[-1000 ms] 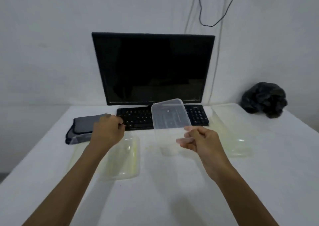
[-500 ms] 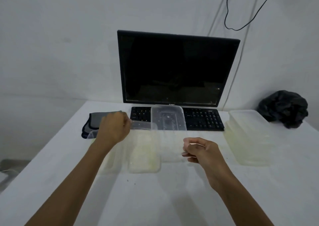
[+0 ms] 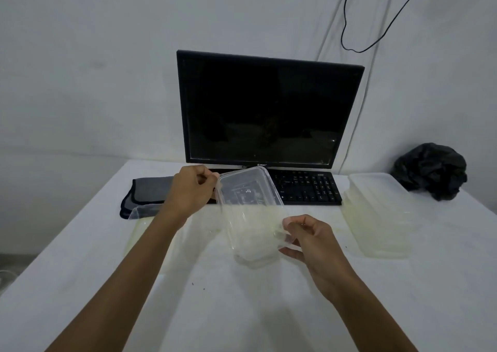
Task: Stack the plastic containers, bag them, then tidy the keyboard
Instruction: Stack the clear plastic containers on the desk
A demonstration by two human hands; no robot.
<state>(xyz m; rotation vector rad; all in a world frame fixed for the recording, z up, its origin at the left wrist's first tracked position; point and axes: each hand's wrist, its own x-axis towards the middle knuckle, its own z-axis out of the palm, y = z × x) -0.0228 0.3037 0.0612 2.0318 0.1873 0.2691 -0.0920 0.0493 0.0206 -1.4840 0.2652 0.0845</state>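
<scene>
Two bare arms reach out in front.
The left hand [image 3: 192, 190] is up higher, fingers curled and pinched shut at the far end. The right hand [image 3: 309, 240] is lower and nearer, thumb and fingers pinched shut too.

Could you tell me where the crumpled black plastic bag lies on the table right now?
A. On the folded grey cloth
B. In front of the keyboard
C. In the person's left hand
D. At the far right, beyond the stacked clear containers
D: the black plastic bag sits at the table's far right corner, behind the stacked clear containers, untouched by either hand.
</scene>
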